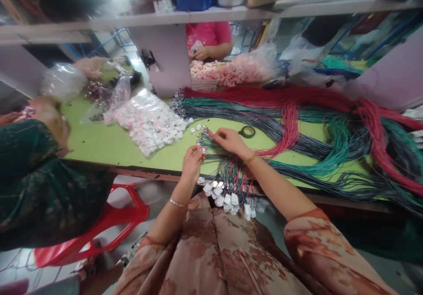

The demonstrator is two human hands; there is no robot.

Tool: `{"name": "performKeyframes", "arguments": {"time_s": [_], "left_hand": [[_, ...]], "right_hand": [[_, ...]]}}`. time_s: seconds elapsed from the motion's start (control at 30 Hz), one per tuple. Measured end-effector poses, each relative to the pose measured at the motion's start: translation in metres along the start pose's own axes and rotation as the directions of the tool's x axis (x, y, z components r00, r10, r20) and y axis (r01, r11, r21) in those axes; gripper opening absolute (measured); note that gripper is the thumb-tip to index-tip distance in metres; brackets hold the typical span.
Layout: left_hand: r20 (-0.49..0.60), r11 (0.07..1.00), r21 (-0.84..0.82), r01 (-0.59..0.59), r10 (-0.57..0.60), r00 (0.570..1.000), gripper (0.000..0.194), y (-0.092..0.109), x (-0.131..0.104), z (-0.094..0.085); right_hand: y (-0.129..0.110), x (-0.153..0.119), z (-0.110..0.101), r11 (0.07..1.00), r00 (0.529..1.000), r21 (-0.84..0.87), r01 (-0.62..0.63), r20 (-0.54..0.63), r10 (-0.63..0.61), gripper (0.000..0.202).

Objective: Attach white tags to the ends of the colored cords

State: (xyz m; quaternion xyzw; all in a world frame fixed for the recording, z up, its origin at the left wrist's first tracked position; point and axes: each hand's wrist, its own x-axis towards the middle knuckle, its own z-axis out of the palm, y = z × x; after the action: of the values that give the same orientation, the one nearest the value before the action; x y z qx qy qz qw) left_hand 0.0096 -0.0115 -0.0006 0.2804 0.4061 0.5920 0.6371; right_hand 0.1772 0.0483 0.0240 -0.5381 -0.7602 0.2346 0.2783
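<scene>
My left hand is closed in a pinch around a small white plastic connector near the table's front edge. Just right of it, my right hand has its fingers bent together on the red wires, at the end with metal terminals. How many wires it grips is too small to tell. A few loose white connectors lie beyond my fingers. Below my hands, finished-looking wires with white connectors on their ends hang over the edge. A roll of black tape rests behind my right hand.
A clear bag of white connectors lies to the left. Long red, green and dark grey wire bundles stretch across the right. A shelf spans overhead. One co-worker sits left by a red chair; another works opposite.
</scene>
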Motion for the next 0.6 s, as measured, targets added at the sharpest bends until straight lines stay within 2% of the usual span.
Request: {"name": "performKeyframes", "arguments": {"time_s": [0.1,0.2,0.3,0.43,0.6], "left_hand": [[-0.029,1.000,-0.014,0.022,-0.022,0.999,0.031,-0.003,0.007,-0.002],[-0.029,0.999,-0.017,0.036,-0.037,0.999,0.032,-0.005,0.009,-0.004],[-0.016,0.999,-0.015,0.039,-0.039,0.999,0.033,-0.005,0.008,-0.006],[-0.012,0.999,-0.025,0.044,-0.044,0.999,0.033,-0.006,0.009,-0.007],[0.003,0.999,-0.022,0.031,-0.031,1.000,0.032,-0.008,0.009,-0.010]], "right_hand": [[0.015,0.022,0.005,0.973,0.991,-0.195,-0.121,0.024,0.128,0.021],[0.024,0.028,0.011,0.968,0.988,-0.206,-0.143,0.034,0.153,0.017],[0.029,0.025,0.010,0.983,0.990,-0.119,-0.142,-0.005,0.142,0.015],[0.028,0.023,0.001,0.995,0.989,0.042,-0.086,-0.118,0.090,0.008],[0.001,0.028,-0.001,0.939,0.988,0.337,0.062,-0.152,-0.011,0.010]]}}
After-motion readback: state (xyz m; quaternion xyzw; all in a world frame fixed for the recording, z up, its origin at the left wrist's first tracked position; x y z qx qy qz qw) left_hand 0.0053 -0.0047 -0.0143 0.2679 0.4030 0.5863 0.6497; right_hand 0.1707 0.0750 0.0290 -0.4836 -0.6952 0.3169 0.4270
